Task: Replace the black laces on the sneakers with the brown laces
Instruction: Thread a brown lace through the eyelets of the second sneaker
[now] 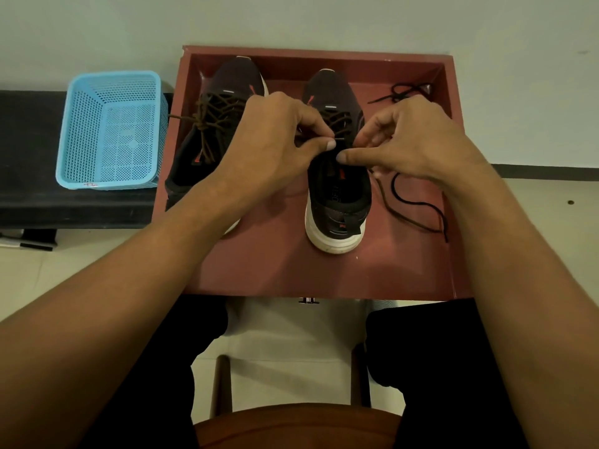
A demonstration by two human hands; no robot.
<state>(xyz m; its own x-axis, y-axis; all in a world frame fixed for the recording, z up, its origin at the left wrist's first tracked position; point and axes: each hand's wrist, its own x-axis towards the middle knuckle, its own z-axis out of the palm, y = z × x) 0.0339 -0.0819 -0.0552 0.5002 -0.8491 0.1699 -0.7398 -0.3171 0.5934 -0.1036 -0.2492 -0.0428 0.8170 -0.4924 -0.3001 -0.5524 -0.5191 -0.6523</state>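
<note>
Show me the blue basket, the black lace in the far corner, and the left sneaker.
blue basket [129, 89], head view, far mesh wall.
black lace [399, 93], head view, bunched middle.
left sneaker [238, 76], head view, toe.

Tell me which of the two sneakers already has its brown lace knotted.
The left sneaker, beside the blue basket: its brown lace is knotted. On the right sneaker, the left hand and right hand pinch a loose lace.

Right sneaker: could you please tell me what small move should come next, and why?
Probably draw the brown lace snug: left hand and right hand both pinch it at the upper eyelets of the right sneaker, no knot showing, unlike the tied left sneaker.
</note>
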